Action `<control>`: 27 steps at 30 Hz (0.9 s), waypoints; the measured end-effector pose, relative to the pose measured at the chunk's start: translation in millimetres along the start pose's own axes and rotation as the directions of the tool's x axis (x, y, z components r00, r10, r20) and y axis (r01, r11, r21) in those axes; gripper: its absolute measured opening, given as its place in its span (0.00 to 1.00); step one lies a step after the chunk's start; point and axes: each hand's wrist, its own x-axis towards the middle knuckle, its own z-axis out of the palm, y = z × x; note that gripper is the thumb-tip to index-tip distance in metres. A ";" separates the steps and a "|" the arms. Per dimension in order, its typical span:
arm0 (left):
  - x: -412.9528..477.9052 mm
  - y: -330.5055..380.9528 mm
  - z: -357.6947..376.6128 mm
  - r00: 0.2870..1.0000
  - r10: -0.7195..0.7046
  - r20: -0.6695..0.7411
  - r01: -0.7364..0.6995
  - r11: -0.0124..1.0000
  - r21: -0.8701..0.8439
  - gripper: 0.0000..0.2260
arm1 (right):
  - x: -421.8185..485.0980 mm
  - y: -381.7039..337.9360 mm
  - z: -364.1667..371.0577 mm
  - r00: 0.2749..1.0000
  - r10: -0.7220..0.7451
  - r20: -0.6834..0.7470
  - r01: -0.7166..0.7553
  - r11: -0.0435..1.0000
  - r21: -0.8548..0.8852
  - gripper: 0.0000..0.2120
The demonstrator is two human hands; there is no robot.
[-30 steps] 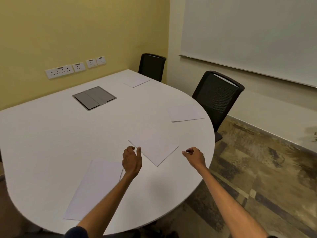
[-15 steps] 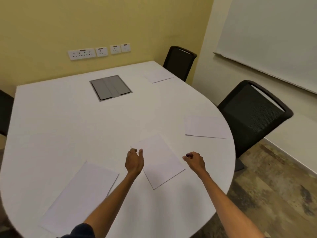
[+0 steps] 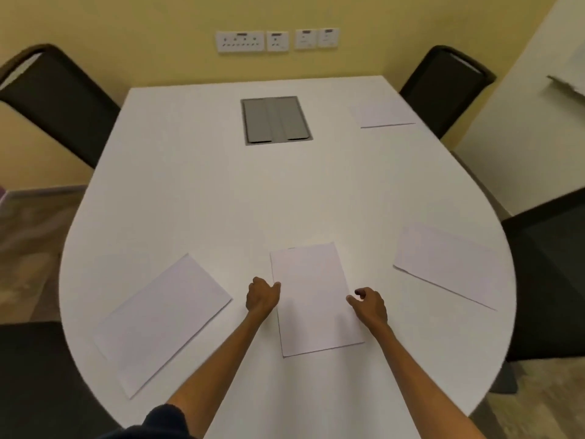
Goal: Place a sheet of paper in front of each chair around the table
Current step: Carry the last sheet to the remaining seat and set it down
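Observation:
Several white sheets lie on the white table [image 3: 221, 201]. The middle sheet [image 3: 311, 299] lies straight in front of me, near the front edge. My left hand [image 3: 262, 296] rests at its left edge, fingers loosely curled, thumb touching the paper. My right hand [image 3: 368, 304] is at its right edge, thumb and forefinger apart, thumb tip against the paper. Neither hand lifts it. Another sheet [image 3: 164, 321] lies front left before a dark chair [image 3: 31, 375], one [image 3: 446, 264] lies right before a black chair [image 3: 550, 270], and one [image 3: 384, 115] lies far right before a chair [image 3: 443, 87].
A black chair [image 3: 53, 99] stands at the far left with bare table in front of it. A grey cable hatch [image 3: 275, 120] is set into the tabletop at the far middle. Wall sockets [image 3: 275, 41] sit on the yellow wall behind.
My view has swung left around the table's rounded end, bringing the far left chair into sight. Both hands have closed in on the middle sheet's two side edges.

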 end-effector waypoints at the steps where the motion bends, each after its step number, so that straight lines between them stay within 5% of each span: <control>1: -0.1 1.3 5.0 0.999 -0.048 -0.004 0.048 0.998 -0.027 0.29 | 6.8 0.6 0.5 1.000 -0.002 0.029 0.002 1.000 -0.013 0.22; 8: 0.4 0.6 31.0 0.977 -0.210 -0.037 0.205 0.972 -0.110 0.27 | 36.9 0.8 10.1 0.988 0.026 0.151 -0.018 0.998 -0.053 0.28; 14: 0.2 -3.9 45.3 0.980 -0.198 -0.025 0.191 0.965 -0.179 0.08 | 47.2 3.5 19.3 0.984 0.054 0.172 -0.047 0.998 -0.041 0.25; 19: -7.0 -4.2 52.3 0.977 -0.215 0.009 0.212 0.955 -0.206 0.16 | 46.7 7.8 20.5 0.976 0.072 0.204 -0.073 0.997 0.001 0.18; 21: -12.2 -6.5 52.4 0.980 -0.197 0.015 0.196 0.957 -0.216 0.08 | 43.6 7.5 19.3 0.978 0.059 0.202 -0.065 0.998 0.023 0.18; 24: -14.7 -10.5 48.3 0.983 -0.180 -0.029 0.165 0.945 -0.284 0.15 | 39.3 0.6 14.8 0.977 0.040 0.208 -0.055 0.996 0.067 0.17; 27: -23.7 -8.8 30.2 0.987 -0.145 -0.065 0.110 0.922 -0.371 0.08 | 34.3 -13.0 10.2 0.973 -0.006 0.229 -0.027 0.990 0.140 0.16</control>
